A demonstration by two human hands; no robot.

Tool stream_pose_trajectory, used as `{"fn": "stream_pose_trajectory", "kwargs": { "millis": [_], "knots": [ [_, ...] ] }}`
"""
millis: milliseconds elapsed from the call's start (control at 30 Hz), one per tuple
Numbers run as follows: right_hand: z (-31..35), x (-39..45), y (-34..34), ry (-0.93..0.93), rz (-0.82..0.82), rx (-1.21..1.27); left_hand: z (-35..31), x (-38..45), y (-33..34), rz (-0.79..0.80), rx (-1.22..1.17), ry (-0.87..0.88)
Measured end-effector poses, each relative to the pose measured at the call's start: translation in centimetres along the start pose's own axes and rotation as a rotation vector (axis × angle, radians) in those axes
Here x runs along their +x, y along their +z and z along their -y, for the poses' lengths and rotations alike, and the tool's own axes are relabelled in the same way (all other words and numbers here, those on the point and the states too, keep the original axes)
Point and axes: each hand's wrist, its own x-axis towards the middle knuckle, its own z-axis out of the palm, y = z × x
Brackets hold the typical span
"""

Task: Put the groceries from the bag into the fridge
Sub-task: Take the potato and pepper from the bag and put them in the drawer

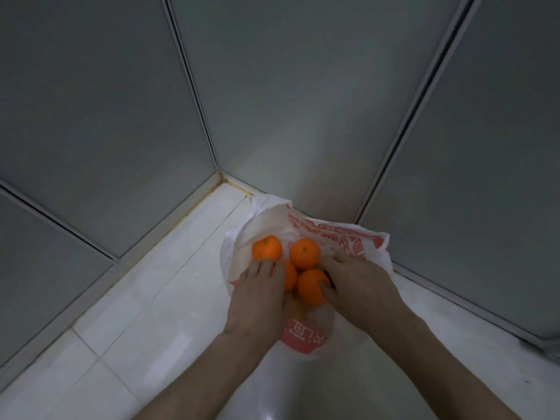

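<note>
1. I see the white plastic bag (306,234) lying open on a white tiled ledge (145,298), in a corner of grey glass panels (100,116).
2. Four oranges (305,253) sit inside it.
3. My left hand (257,301) rests with fingers spread on one orange.
4. My right hand (360,286) curls around the nearest orange (312,286).

A white tiled surface (145,298) fills the lower part of the view, glossy and crossed by thin grout lines. Grey-green wall panels (100,116) rise behind it, meeting in a corner and divided by pale metal strips (194,95). Yellowish sealant (194,204) runs along the joint.
</note>
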Motion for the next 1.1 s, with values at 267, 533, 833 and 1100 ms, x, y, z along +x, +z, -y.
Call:
{"fn": "stream_pose_trajectory", "kwargs": {
  "millis": [267, 533, 833, 1100],
  "knots": [
    [-1.5, -0.9, 2.3, 0.078, -0.003, -0.033, 0.9, -0.6, 1.0, 0.181, 0.178, -0.009],
    [-1.6, -0.4, 3.8, 0.158, -0.047, -0.047, 0.7, -0.3, 1.4, 0.377, 0.302, 0.007],
    [-1.2, 1.2, 5.4, 0.155, 0.019, -0.024, -0.3, 2.1, 4.5, 0.287, 0.296, 0.091],
    [-1.9, 2.4, 6.0, 0.156, 0.033, -0.065, 0.4, 3.2, 9.6, 0.271, 0.338, 0.141]
  ]
}}
